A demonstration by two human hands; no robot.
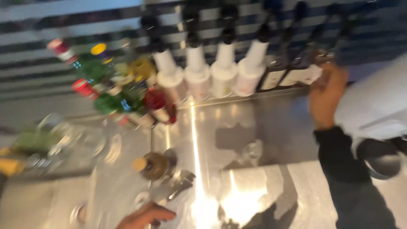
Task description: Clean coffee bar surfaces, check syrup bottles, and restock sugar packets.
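My right hand is up at the row of dark bottles standing at the back of the steel surface, fingers curled round the label end of the last dark bottle in that row, right of the four white pump bottles; the picture is smeared, so I judge it a grip and not just a touch; my dark sleeve runs back down from the wrist. My left hand is low, well in front of the white pump bottles, lying loose and partly open on the surface, holding nothing I can see; just behind it stands a small olive bottle with a cork top, and a metal tool lies beside that. Left of the white pump bottles, a crowd of green and red bottles is packed tight. Risk, as I see it: the dark bottles stand shoulder to shoulder, so pulling one out at a slant could knock its neighbour over; the surface shines as if wet or polished, and a toppled bottle would slide; my view is swinging fast, so a misjudged reach is likely.
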